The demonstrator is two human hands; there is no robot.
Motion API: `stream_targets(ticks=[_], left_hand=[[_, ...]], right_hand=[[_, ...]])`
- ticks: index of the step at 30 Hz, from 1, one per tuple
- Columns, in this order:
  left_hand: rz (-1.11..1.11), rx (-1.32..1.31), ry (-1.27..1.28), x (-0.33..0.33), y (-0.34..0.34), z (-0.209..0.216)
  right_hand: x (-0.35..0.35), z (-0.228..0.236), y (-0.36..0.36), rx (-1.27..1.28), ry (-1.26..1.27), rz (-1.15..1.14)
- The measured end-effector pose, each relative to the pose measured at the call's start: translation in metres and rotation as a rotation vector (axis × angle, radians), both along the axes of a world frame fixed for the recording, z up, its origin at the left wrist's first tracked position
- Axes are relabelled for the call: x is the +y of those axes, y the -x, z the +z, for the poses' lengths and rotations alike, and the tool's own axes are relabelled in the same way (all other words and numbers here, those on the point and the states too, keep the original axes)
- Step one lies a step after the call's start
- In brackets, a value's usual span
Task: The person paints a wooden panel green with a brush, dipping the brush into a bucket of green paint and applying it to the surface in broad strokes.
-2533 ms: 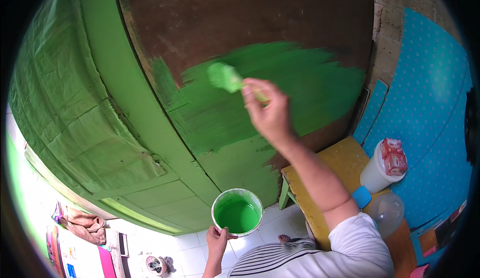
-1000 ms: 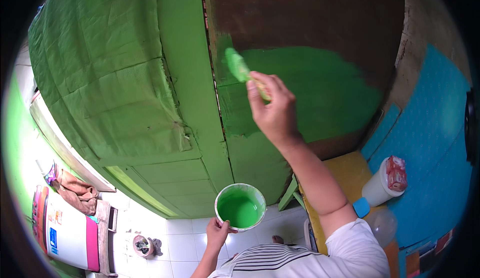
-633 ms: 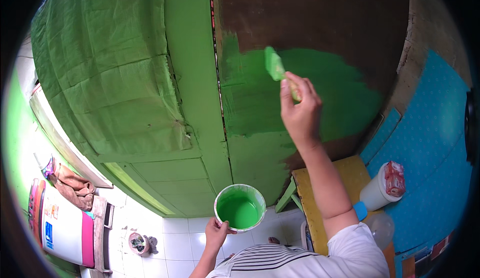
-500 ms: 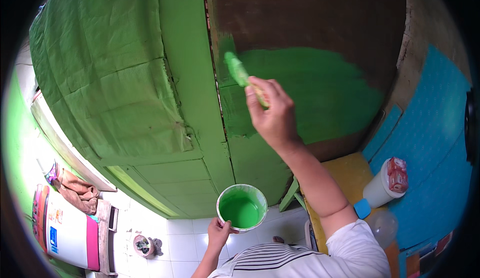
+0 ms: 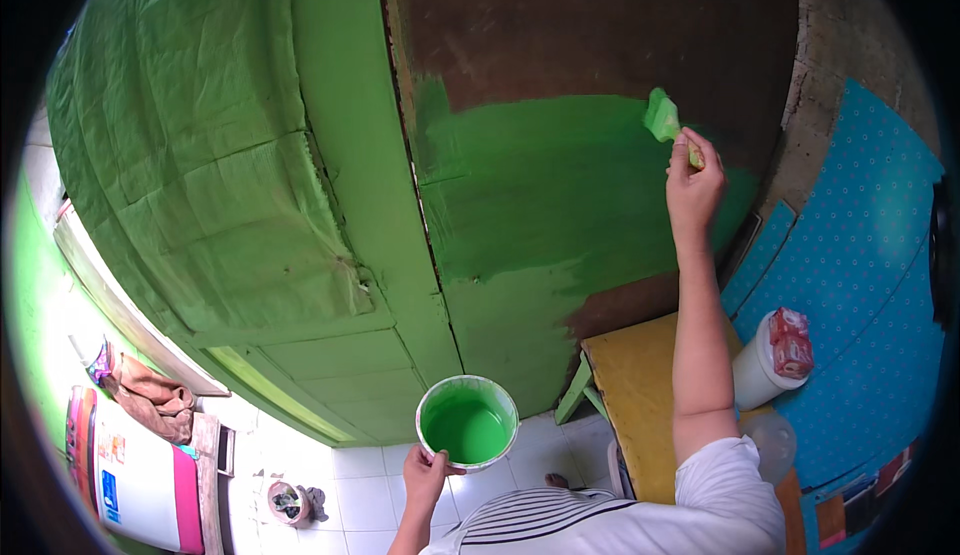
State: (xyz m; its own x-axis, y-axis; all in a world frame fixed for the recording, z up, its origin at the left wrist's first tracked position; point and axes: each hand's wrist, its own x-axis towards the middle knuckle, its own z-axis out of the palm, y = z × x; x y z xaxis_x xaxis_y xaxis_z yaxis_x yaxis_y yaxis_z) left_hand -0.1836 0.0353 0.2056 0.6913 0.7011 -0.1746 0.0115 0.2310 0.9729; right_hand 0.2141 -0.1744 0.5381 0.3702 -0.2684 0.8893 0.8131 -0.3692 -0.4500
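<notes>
My right hand (image 5: 695,183) grips the handle of a paintbrush (image 5: 662,115), its bristles coated in bright green. The bristles rest at the upper right border of the green patch on a brown wall panel (image 5: 600,35). Fresh green paint (image 5: 540,175) covers the panel's middle, while brown shows above it and at the lower right. Low in front of me, my left hand (image 5: 428,473) holds a white-rimmed bucket (image 5: 468,421) by its near rim, thumb over the edge. Green paint lies inside the bucket.
A yellow table (image 5: 630,365) stands below the panel at right, with a white container (image 5: 762,367) by a blue dotted wall covering (image 5: 860,255). Green cloth (image 5: 200,155) hangs at left. A white and pink washing machine (image 5: 145,480) and a small pot (image 5: 288,503) are at lower left.
My right hand has swept the brush rightward across the panel, from its left edge to the upper right of the green area. The bucket stays in my left hand.
</notes>
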Motion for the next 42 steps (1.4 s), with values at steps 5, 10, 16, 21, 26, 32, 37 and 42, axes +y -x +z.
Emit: stream_targets(ticks=[5, 10, 16, 21, 26, 32, 37, 42], left_hand=[[-0.011, 0.051, -0.063, 0.001, -0.008, 0.000], [-0.046, 0.029, -0.050, -0.009, -0.026, 0.011], [-0.067, 0.005, -0.013, -0.027, -0.052, 0.016], [-0.092, 0.057, -0.025, -0.045, -0.074, 0.021], [-0.137, 0.087, -0.056, -0.058, -0.094, 0.028], [-0.180, 0.063, -0.037, -0.070, -0.111, 0.025], [-0.196, 0.077, -0.041, -0.076, -0.125, 0.025], [-0.222, 0.097, -0.033, -0.083, -0.138, 0.029]], right_hand=[[0.061, -0.002, 0.058, -0.209, 0.191, 0.069], [0.130, -0.015, 0.123, -0.202, 0.251, 0.603], [0.083, -0.008, 0.061, -0.133, 0.197, 0.561], [-0.020, -0.016, -0.049, 0.077, -0.086, 0.572], [-0.126, -0.018, -0.141, 0.116, -0.178, 0.344], [-0.157, -0.014, -0.168, 0.039, -0.089, 0.021], [-0.066, -0.008, -0.086, -0.186, 0.077, 0.048], [-0.014, -0.009, -0.018, -0.178, 0.167, 0.486]])
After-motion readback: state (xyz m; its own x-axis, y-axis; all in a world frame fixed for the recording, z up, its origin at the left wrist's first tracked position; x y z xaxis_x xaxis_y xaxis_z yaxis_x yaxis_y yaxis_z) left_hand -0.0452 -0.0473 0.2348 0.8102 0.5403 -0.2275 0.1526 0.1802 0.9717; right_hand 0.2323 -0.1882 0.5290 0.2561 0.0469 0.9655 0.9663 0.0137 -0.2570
